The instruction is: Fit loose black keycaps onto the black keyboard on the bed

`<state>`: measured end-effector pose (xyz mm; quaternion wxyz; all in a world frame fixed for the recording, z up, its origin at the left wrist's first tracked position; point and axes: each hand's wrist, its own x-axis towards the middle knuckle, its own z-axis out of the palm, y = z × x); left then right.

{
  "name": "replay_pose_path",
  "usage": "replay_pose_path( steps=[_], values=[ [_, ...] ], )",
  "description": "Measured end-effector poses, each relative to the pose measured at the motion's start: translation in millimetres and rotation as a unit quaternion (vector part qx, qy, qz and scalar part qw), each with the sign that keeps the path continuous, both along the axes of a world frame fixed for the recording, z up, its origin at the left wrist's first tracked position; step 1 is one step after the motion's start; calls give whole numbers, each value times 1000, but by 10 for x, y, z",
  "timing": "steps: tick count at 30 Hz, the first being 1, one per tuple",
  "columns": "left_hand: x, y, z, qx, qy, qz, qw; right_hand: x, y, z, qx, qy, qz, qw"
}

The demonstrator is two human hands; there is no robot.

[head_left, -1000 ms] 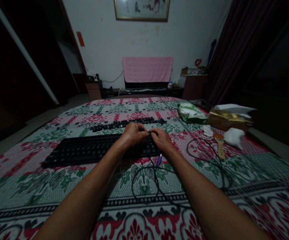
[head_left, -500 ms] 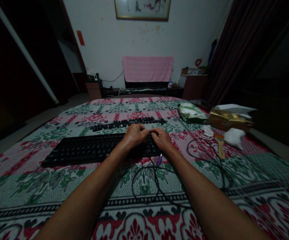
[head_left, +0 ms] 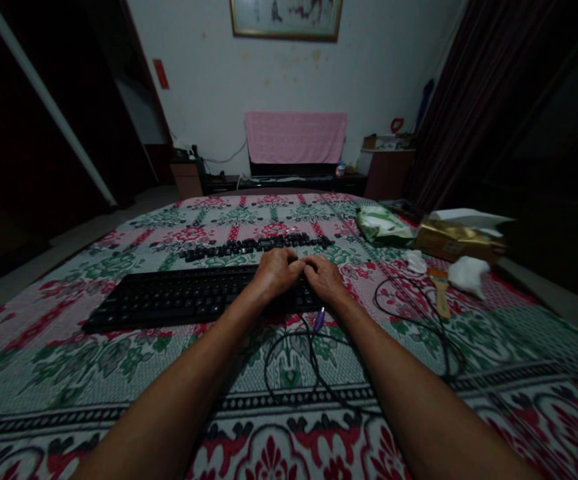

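A black keyboard (head_left: 179, 297) lies on the patterned cloth. My left hand (head_left: 276, 273) rests over its right part, fingers curled and thumb pointing right. Close beside it, my right hand (head_left: 325, 277) bends over the keyboard's right end. The thumbs nearly meet, and whatever lies between the fingertips is too small and dark to make out. Behind the keyboard runs a row of loose black keycaps (head_left: 259, 246). A purple plug (head_left: 319, 320) lies near my right wrist, beside a loose black cable (head_left: 269, 360).
To the right lie a wooden-handled brush (head_left: 441, 293), crumpled white tissues (head_left: 469, 275), a green tissue pack (head_left: 383, 225) and a gold box (head_left: 459, 239). The flowered cloth (head_left: 69, 373) covers the table. Farther back, a pink towel (head_left: 296, 137) hangs over a dark screen.
My left hand has shifted slightly to the right, closer to my right hand. My right hand stays almost in the same place at the keyboard's right end.
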<state>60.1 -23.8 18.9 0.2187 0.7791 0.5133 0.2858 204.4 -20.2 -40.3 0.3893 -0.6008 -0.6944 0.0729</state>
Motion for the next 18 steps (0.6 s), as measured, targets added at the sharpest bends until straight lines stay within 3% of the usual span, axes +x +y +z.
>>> replay_pose_path(
  steps=[7,13,18],
  values=[
    [46,-101,83,58,68,-19,996,-7,-23,13,-7,16,7,1000],
    [13,-82,125,32,112,11,993,2,-19,3,0,16,3,1000],
    [-13,31,22,-15,66,38,997,16,11,-24,5,8,4,1000]
  ],
)
